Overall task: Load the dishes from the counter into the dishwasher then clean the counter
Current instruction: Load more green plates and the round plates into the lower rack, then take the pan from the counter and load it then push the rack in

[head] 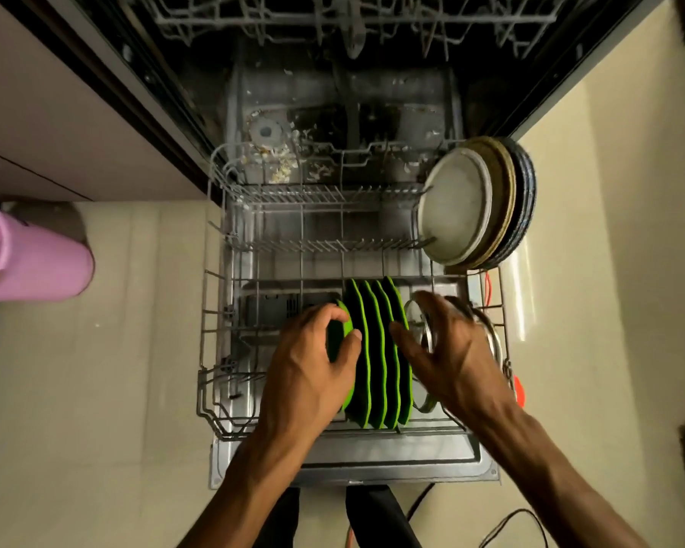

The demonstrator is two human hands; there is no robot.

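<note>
**Green plates slotted in the lower rack**

Five green plates (376, 350) on edge, front of the pulled-out lower rack (230, 294). Left hand (313, 365) pinching the leftmost plate, fingers curled over its rim. Right hand (447, 350) spread loose over a steel lid (424, 338), blurred, grip unclear. Farther back, large round plates (475, 203) stacked upright at the right. Pink bin (28, 263) on the floor.

Both forearms are bare to the frame's edge, with no sleeves, and the left grip (313, 361) and right grip (447, 350) are bare too. Below the grips, dark trousers (376, 516) cover the legs.
</note>
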